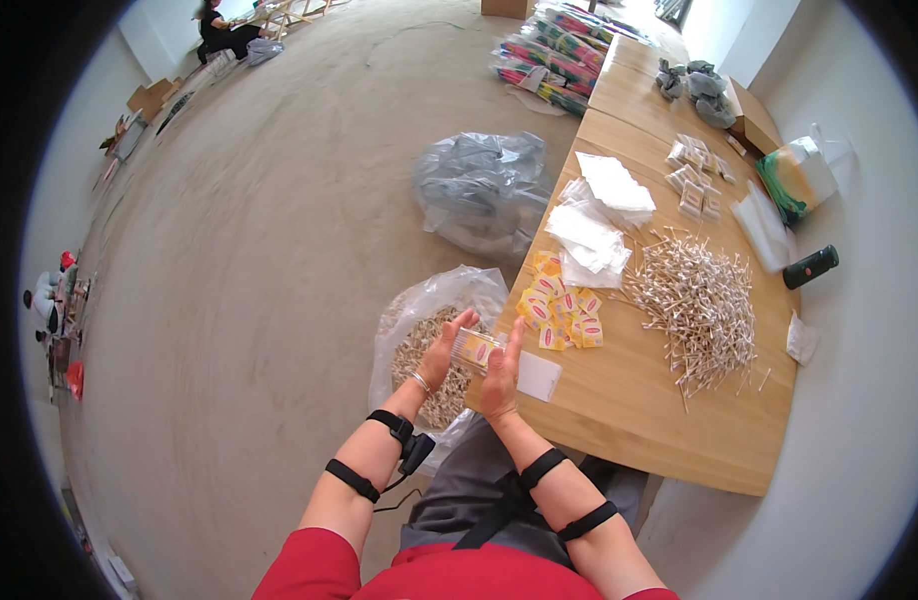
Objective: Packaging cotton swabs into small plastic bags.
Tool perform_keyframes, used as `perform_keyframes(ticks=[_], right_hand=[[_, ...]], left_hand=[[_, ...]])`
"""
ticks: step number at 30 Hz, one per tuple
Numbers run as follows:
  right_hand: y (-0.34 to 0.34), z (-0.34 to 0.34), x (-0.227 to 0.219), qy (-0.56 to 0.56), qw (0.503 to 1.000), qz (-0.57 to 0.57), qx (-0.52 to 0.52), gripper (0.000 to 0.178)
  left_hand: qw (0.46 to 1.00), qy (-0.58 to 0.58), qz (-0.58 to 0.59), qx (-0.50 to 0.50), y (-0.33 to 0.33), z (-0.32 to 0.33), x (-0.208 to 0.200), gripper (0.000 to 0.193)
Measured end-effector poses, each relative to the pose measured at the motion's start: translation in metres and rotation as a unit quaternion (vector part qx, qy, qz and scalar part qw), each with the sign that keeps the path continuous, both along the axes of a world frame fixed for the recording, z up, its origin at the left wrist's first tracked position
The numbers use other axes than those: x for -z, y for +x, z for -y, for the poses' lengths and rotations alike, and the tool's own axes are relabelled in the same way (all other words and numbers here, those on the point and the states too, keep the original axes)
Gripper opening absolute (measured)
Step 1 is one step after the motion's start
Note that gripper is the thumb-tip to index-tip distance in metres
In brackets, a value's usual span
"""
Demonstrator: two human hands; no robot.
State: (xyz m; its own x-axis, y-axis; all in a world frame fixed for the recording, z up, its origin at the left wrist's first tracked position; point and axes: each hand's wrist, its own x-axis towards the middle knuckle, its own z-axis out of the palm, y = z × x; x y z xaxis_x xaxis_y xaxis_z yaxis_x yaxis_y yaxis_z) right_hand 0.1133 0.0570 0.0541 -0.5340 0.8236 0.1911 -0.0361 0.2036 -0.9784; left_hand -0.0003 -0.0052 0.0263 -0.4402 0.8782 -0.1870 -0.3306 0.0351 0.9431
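Note:
Between my two palms I hold a small clear packet of cotton swabs [478,348] with a yellow label inside. My left hand [441,354] presses one side of it, its fingers straight. On the opposite side, by the table's near left corner, my right hand [501,378] presses with fingers stretched upward. A small white rectangular piece [539,377] lies just right of my right hand. Beyond it are scattered yellow label cards [563,312]. A big loose heap of cotton swabs [701,308] covers the middle right of the table.
Below my hands, a clear bag of swabs [407,345] stands beside the wooden table [669,440]. White plastic sleeves [589,235], finished packets [697,178] and a dark cylinder [811,267] lie farther along. A grey plastic bag [479,190] rests on the floor; a person [226,32] sits far off.

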Motion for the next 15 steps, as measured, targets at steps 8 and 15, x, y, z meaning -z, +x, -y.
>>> perform_keyframes(ticks=[8, 15], right_hand=[[-0.017, 0.011, 0.002, 0.011, 1.000, -0.001, -0.002, 0.083], [-0.019, 0.002, 0.017, 0.096, 0.991, 0.087, -0.019, 0.069]], left_hand=[[1.000, 0.003, 0.012, -0.001, 0.000, 0.009, 0.002, 0.080], [0.999, -0.044, 0.014, -0.014, 0.000, -0.006, 0.008, 0.064]])
